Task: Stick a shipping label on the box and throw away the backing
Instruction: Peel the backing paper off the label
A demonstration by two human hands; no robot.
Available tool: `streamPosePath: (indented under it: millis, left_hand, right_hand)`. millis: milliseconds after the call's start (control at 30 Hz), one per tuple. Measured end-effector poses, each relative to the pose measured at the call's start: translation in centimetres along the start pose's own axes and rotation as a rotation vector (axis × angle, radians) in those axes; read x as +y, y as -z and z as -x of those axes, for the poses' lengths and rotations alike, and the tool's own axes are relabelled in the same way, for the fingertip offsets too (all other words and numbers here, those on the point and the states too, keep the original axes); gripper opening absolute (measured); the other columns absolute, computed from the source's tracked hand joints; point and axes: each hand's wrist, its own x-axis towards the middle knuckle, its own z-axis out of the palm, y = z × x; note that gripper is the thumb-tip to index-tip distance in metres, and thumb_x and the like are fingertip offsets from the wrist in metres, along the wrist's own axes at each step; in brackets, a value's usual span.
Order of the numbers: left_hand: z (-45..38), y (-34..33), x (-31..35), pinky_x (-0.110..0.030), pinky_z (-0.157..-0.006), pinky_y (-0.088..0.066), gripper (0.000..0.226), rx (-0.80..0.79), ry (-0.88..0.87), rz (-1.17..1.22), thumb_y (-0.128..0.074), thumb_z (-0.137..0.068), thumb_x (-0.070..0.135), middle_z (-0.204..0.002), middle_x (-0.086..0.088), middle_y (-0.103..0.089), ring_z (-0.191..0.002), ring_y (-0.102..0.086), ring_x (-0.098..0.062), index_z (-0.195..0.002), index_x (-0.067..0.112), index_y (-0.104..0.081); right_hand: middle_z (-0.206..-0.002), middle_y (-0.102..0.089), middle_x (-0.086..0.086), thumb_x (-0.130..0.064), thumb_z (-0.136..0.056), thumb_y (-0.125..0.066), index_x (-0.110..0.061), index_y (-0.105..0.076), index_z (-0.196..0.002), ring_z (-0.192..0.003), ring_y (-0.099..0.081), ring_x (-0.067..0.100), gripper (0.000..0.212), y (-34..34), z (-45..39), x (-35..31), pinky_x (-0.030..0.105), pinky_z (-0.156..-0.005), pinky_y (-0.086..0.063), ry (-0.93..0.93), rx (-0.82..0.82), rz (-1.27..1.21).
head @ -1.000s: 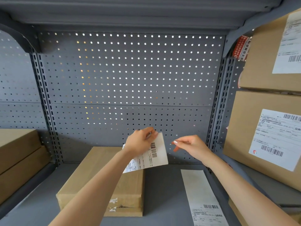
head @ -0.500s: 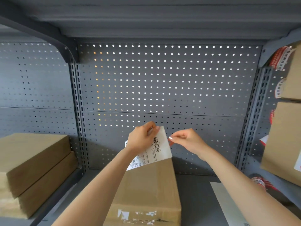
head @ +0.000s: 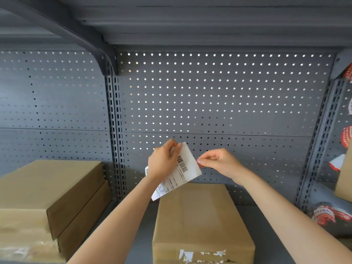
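Note:
A brown cardboard box point(head: 200, 216) lies lengthwise on the grey shelf, straight below my hands. Above its far end my left hand point(head: 163, 161) holds a white shipping label point(head: 182, 170) with a barcode, tilted, gripped at its top edge. My right hand point(head: 219, 162) has thumb and forefinger pinched together at the label's right edge; whether they grip the paper or only touch it is hard to tell. The label's lower left part is hidden behind my left hand.
Two brown boxes point(head: 47, 191) are stacked at the left. A grey perforated back panel point(head: 219, 96) and a shelf above close the bay. At the right edge stand another box point(head: 344, 180) and red-and-white tape pieces point(head: 331, 216).
The view has swung left, so the box now sits in the middle and the loose label strip on the shelf is out of sight. My right hand has closed in on the label's edge.

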Motion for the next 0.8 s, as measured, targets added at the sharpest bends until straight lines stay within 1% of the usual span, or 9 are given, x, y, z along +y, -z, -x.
streamPosePath:
  millis: [100, 167, 233, 333, 433, 567, 633, 733, 800]
  left_hand:
    - [-0.1, 0.5, -1.0, -0.027, -0.053, -0.036, 0.027, 0.024, 0.017, 0.020, -0.036, -0.096, 0.045, -0.061, 0.008, -0.055, -0.058, -0.053, -0.012, -0.080, 0.026, -0.047]
    - [-0.2, 0.7, -1.5, -0.026, -0.052, -0.035, 0.027, 0.024, 0.025, 0.021, -0.035, -0.096, 0.046, -0.061, 0.008, -0.055, -0.058, -0.054, -0.013, -0.080, 0.027, -0.046]
    - [-0.3, 0.8, -1.9, -0.026, -0.052, -0.036, 0.028, 0.023, 0.030, 0.031, -0.035, -0.096, 0.046, -0.062, 0.006, -0.057, -0.058, -0.056, -0.014, -0.079, 0.027, -0.045]
    - [-0.4, 0.8, -2.3, -0.026, -0.053, -0.037, 0.029, 0.030, 0.034, 0.043, -0.034, -0.096, 0.047, -0.064, 0.004, -0.061, -0.058, -0.057, -0.015, -0.077, 0.027, -0.044]
    - [-0.4, 0.8, -2.5, -0.026, -0.053, -0.037, 0.030, 0.032, 0.049, 0.050, -0.034, -0.096, 0.047, -0.063, 0.005, -0.060, -0.058, -0.057, -0.014, -0.072, 0.029, -0.041]
    - [-0.5, 0.5, -2.6, -0.027, -0.053, -0.038, 0.029, 0.037, 0.046, 0.041, -0.035, -0.096, 0.047, -0.069, 0.001, -0.065, -0.062, -0.061, -0.019, -0.077, 0.028, -0.044]
    - [-0.6, 0.4, -2.6, -0.027, -0.053, -0.038, 0.029, 0.033, 0.050, 0.038, -0.034, -0.096, 0.048, -0.068, 0.001, -0.064, -0.062, -0.060, -0.019, -0.078, 0.028, -0.045]
    - [-0.6, 0.0, -2.3, -0.030, -0.058, -0.043, 0.029, 0.020, 0.060, 0.043, -0.033, -0.096, 0.049, -0.070, 0.000, -0.064, -0.066, -0.061, -0.020, -0.080, 0.027, -0.046]
    - [-0.5, -0.4, -2.1, -0.029, -0.057, -0.039, 0.029, -0.005, 0.075, 0.057, -0.033, -0.096, 0.048, -0.068, 0.003, -0.061, -0.064, -0.056, -0.019, -0.077, 0.029, -0.044]
  right_hand:
    - [-0.085, -0.075, -0.011, -0.019, -0.087, -0.063, -0.020, -0.074, -0.084, -0.082, -0.065, -0.007, 0.012, -0.8, -0.2, -0.3, 0.014, -0.076, -0.041, -0.018, -0.014, 0.021]
    - [-0.084, -0.075, -0.010, -0.018, -0.087, -0.063, -0.020, -0.074, -0.082, -0.078, -0.065, -0.010, 0.012, -1.1, -0.2, -0.4, 0.013, -0.074, -0.039, -0.030, -0.030, 0.039]
    - [-0.084, -0.076, -0.006, -0.018, -0.087, -0.063, -0.018, -0.074, -0.083, -0.078, -0.066, -0.009, 0.012, -1.3, -0.3, -0.3, 0.012, -0.075, -0.040, -0.043, -0.054, 0.046]
    - [-0.082, -0.076, -0.006, -0.019, -0.087, -0.063, -0.018, -0.073, -0.083, -0.080, -0.067, -0.007, 0.011, -1.5, -0.4, -0.1, 0.015, -0.079, -0.042, -0.061, -0.087, 0.054]
    - [-0.083, -0.077, -0.004, -0.018, -0.087, -0.063, -0.015, -0.072, -0.084, -0.082, -0.068, -0.003, 0.010, -1.5, -0.5, 0.1, 0.016, -0.081, -0.043, -0.071, -0.099, 0.053]
    - [-0.082, -0.077, -0.004, -0.017, -0.087, -0.063, -0.016, -0.071, -0.083, -0.083, -0.068, -0.003, 0.009, -1.6, -0.6, 0.2, 0.018, -0.085, -0.043, -0.072, -0.110, 0.063]
    - [-0.082, -0.077, -0.004, -0.017, -0.087, -0.063, -0.017, -0.070, -0.083, -0.083, -0.068, -0.003, 0.009, -1.5, -0.6, 0.3, 0.017, -0.084, -0.043, -0.069, -0.110, 0.068]
    - [-0.081, -0.076, -0.005, -0.016, -0.088, -0.062, -0.016, -0.069, -0.082, -0.081, -0.067, -0.005, 0.009, -1.3, -0.4, 0.3, 0.013, -0.078, -0.042, -0.063, -0.111, 0.060]
    - [-0.081, -0.076, -0.004, -0.016, -0.089, -0.060, -0.016, -0.067, -0.081, -0.083, -0.067, -0.002, 0.010, -0.9, -0.2, 0.5, 0.014, -0.079, -0.042, -0.063, -0.113, 0.046]
